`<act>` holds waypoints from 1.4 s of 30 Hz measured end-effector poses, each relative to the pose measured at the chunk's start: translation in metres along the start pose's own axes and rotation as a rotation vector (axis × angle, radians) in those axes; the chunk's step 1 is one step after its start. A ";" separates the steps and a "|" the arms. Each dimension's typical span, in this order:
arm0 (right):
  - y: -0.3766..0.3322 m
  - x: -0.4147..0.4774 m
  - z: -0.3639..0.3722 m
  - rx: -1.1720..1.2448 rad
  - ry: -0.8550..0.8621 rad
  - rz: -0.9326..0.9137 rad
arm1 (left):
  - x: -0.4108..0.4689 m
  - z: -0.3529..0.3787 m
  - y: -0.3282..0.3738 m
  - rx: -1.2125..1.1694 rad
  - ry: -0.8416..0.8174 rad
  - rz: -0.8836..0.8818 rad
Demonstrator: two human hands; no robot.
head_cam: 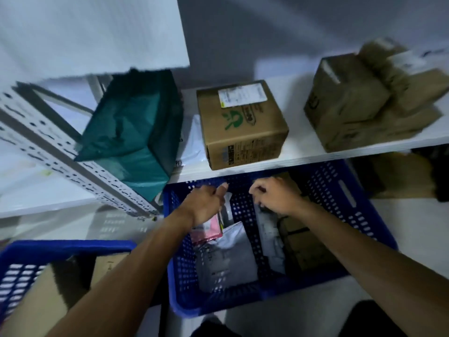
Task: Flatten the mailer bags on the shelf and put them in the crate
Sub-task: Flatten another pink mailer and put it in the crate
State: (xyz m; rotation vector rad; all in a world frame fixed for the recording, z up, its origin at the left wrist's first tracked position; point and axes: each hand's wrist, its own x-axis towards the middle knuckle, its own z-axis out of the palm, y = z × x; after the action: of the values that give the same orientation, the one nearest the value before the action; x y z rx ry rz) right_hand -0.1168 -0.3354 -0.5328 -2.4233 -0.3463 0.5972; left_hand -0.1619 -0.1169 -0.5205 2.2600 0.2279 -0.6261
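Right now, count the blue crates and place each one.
2. The middle crate stands below the shelf edge. The left crate is at the bottom left, partly out of frame. Others may be out of view.

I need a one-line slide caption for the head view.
Left hand and right hand reach into a blue crate of mailer bags below the shelf.

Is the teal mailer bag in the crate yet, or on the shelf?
On the shelf: the teal mailer bag sits bulky, not flattened, beside the cardboard box, above the blue crate.
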 end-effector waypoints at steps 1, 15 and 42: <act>-0.013 -0.014 -0.020 -0.007 0.014 0.014 | -0.015 -0.011 0.019 0.033 -0.025 0.017; -0.192 -0.179 -0.243 0.395 0.182 0.269 | -0.183 -0.176 0.256 -0.424 -0.059 0.055; -0.240 -0.198 -0.488 0.254 0.506 0.186 | -0.191 -0.264 0.475 -0.452 0.197 0.216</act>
State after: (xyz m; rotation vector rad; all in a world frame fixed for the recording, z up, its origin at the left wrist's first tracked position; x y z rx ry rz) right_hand -0.0716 -0.4678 0.0288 -2.2704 0.1584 0.0800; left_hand -0.0653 -0.2493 0.0320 1.8723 0.1954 -0.2091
